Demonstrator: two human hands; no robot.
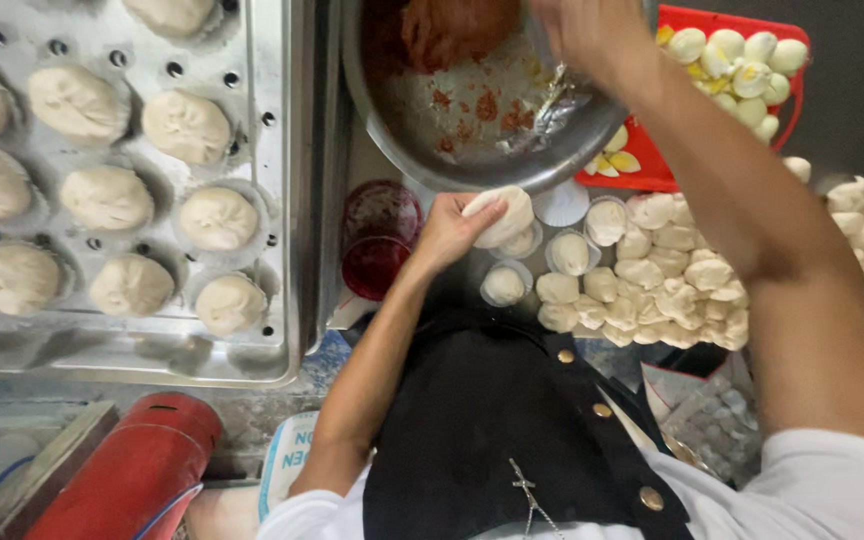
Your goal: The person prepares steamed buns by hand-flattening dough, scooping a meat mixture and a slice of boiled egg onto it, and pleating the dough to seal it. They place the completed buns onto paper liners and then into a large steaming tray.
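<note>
Flattened white dough disc [497,215] rests cupped in my left hand [447,232], fingers curled up around its edge, held just near of the big round steel mixing bowl [422,150]. My right hand [587,30] reaches up into the far side of that bowl at the top of the view; I cannot tell whether it is open or closed, since its fingers are cut off by the frame. Reddish-brown minced filling [452,28] sits at the far side of the bowl, with only smears across the rest of the steel, so I judge most of the filling is used. To the left, the perforated metal steamer tray [282,200] carries about a dozen pleated white filled buns [187,127] in rows, so a good part of the work looks done. To the right on the bench, a heap of small white dough lumps [672,285] lies unfilled, a few sitting in round paper cups [570,252], and more lumps lie at the far right edge, so plenty is left. Beyond them a red plastic basket [672,20] holds halved boiled eggs [742,55]. A small round red-tinted lidded container [380,225] stands just left of my left hand.
</note>
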